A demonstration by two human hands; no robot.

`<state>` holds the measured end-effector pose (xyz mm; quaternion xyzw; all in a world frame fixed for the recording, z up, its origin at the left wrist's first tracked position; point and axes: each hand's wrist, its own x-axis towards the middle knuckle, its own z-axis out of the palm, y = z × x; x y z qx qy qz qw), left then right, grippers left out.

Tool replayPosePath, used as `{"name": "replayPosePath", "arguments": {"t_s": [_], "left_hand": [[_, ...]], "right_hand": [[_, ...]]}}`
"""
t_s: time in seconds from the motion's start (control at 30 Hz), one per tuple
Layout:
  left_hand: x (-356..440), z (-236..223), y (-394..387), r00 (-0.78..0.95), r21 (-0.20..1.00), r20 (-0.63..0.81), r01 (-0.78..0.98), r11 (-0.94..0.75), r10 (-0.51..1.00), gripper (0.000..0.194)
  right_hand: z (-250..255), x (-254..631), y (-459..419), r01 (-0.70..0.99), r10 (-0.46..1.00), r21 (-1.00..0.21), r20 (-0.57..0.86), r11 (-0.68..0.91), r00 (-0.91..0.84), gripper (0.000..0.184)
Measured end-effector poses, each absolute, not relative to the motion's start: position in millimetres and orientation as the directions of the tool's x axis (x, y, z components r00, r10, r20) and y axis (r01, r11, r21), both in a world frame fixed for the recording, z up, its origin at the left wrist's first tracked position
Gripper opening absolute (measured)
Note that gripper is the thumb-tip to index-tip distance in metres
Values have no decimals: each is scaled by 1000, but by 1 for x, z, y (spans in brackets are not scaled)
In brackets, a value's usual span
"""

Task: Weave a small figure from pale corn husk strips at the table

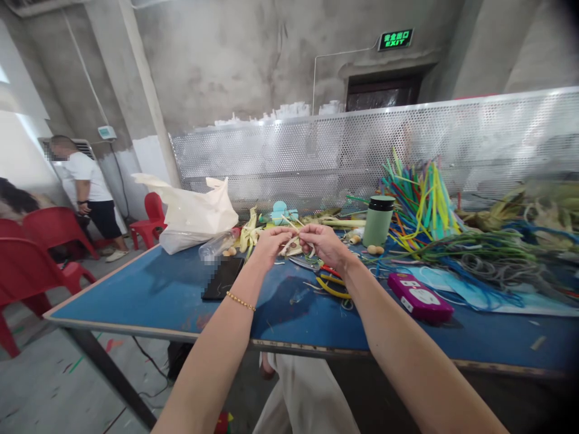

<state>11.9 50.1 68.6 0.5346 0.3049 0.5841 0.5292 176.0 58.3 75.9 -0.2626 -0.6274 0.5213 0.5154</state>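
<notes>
Above the blue table, my left hand [271,244] and my right hand [323,241] meet close together, each with its fingers pinched. Between them they hold pale, thin strips [293,223] that look like plant husk, crossing at the fingertips. Below my right hand lies a tool with yellow handles [333,288], and a red-handled tool is partly hidden behind that hand. A black flat tablet or phone [222,280] rests left of my left wrist. Yellowish husk pieces [249,232] lie just beyond my left hand.
On the left stand a white plastic bag [199,208] and a clear bottle [217,244]. To the right are a green tumbler [379,223], a purple box [418,298], colourful strips [427,199] and tangled cords [488,259]. Red chairs [56,232] and a person [93,181] are beyond.
</notes>
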Motion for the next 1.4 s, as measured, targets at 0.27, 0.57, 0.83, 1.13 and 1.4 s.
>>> {"name": "replayPosePath", "arguments": {"t_s": [0.27,0.57,0.83,1.13,1.4], "left_hand": [[15,66,46,272,927,345,-249,-280,898,38],[16,65,51,171,930,350,-178,-321,921,23],[17,65,50,156,918,393,-118,-378,906,22],[17,62,55,92,899,437,-19,-437,895,24],[19,62,51,103,913,402,34,-407,910,27]], "right_hand": [[76,178,58,-211,861,-924,375,319,-342,31],[75,177,61,-150,870,-923,383,353,-310,38],[79,177,55,42,883,-902,411,431,-225,33],[79,175,53,120,877,-880,428,460,-220,20],[76,178,61,280,810,-760,546,586,-215,18]]}}
